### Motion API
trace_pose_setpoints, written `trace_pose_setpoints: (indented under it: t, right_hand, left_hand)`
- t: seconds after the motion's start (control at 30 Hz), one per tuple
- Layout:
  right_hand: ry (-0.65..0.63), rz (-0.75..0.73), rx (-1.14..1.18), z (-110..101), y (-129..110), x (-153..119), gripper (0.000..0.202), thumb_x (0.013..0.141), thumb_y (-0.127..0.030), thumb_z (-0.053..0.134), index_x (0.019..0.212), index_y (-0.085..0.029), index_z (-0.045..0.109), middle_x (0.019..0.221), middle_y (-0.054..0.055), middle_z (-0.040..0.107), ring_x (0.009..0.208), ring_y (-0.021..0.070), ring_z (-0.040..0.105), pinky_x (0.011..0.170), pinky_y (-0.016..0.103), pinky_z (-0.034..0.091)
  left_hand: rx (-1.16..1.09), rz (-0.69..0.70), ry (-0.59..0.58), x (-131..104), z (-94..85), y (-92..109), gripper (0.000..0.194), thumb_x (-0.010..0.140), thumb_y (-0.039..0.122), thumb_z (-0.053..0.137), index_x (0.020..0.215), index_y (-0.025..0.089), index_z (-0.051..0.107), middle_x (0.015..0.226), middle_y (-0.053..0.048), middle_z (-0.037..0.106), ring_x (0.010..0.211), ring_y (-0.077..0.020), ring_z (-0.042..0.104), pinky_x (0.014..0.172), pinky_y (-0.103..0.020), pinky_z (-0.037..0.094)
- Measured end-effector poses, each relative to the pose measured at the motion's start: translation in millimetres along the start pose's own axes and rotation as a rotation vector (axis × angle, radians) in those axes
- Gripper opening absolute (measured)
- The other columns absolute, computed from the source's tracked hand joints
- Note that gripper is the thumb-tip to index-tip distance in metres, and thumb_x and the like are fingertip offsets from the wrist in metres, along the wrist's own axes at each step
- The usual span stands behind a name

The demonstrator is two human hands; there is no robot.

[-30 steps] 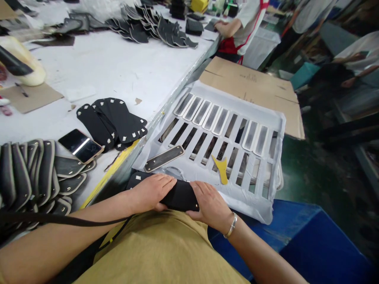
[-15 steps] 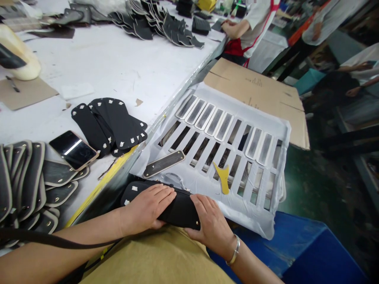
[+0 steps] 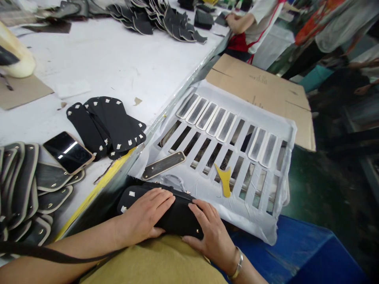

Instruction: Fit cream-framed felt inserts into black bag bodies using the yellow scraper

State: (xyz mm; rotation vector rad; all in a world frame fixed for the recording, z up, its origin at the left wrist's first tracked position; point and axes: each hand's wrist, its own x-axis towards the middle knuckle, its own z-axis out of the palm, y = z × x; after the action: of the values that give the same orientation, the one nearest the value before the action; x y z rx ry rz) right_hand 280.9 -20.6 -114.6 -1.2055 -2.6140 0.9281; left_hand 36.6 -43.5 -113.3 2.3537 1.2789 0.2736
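A long black padded piece (image 3: 177, 215) lies across the near edge of the tray, close to my body. My left hand (image 3: 148, 213) grips its middle, fingers over the top and thumb below. My right hand (image 3: 209, 228) is wrapped round its right end, beside a small metal stud. White tabs show on the part at the left, beyond my left hand. Just past it are a clear ring (image 3: 173, 181), a grey strip with studs (image 3: 163, 165) and a yellow forked piece (image 3: 225, 181) on the slotted white tray (image 3: 248, 211).
On the white table (image 3: 97, 55) lie black pieces with white tabs (image 3: 112, 118), a phone (image 3: 68, 152) and stacked grey pieces (image 3: 22, 177). Cardboard (image 3: 263, 94) lies behind the tray, a blue box (image 3: 308, 244) at lower right. A person (image 3: 251, 27) stands at the table's far side.
Both hands stay on the black piece, my right fingers shifted slightly on its top edge. The camera view has moved a little.
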Motion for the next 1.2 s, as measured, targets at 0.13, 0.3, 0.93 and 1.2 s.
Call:
trace_pose_setpoints:
  t: [0.13, 0.3, 0.93, 1.2]
  right_hand:
    - [-0.015, 0.024, 0.010, -2.0, -0.3, 1.6, 0.077, 0.064, -0.037, 0.075, 0.129, -0.016, 0.039, 0.128, 0.014, 0.044, 0.116, 0.0304, 0.041, 0.099, 0.048, 0.037]
    - [-0.016, 0.029, 0.141, -7.4, 4.8, -0.8, 0.076, 0.068, -0.043, 0.071, 0.130, -0.017, 0.037, 0.129, 0.014, 0.044, 0.119, 0.0276, 0.042, 0.100, 0.044, 0.038]
    - [0.249, 0.576, 0.444, 9.7, -15.8, -47.1, 0.025, 0.087, -0.043, 0.046, 0.090, -0.020, 0.054, 0.071, 0.001, 0.061, 0.059, 0.0147, 0.057, 0.059, 0.029, 0.048]
    - [0.248, 0.044, -0.271, -3.6, -31.1, -16.5, 0.076, 0.072, -0.048, 0.065, 0.132, -0.013, 0.036, 0.134, 0.018, 0.042, 0.125, 0.0322, 0.036, 0.103, 0.051, 0.030]
  left_hand:
    - [0.044, 0.015, -0.001, 1.6, 0.3, 1.5, 0.072, 0.063, 0.029, 0.070, 0.127, 0.012, 0.041, 0.126, -0.016, 0.050, 0.116, -0.0307, 0.045, 0.103, -0.048, 0.034]
    - [0.052, 0.018, 0.000, 0.2, -1.2, -0.1, 0.075, 0.063, 0.033, 0.072, 0.128, 0.013, 0.040, 0.125, -0.016, 0.051, 0.115, -0.0305, 0.047, 0.102, -0.048, 0.034]
    - [0.149, 0.075, 0.040, -17.9, -5.1, -5.6, 0.082, 0.068, 0.033, 0.070, 0.137, 0.015, 0.030, 0.128, -0.013, 0.048, 0.119, -0.0275, 0.043, 0.106, -0.043, 0.028]
    - [0.131, 0.118, 0.123, -17.6, -4.0, -4.8, 0.073, 0.066, 0.031, 0.065, 0.131, 0.014, 0.038, 0.123, -0.013, 0.053, 0.113, -0.0269, 0.048, 0.101, -0.043, 0.034]
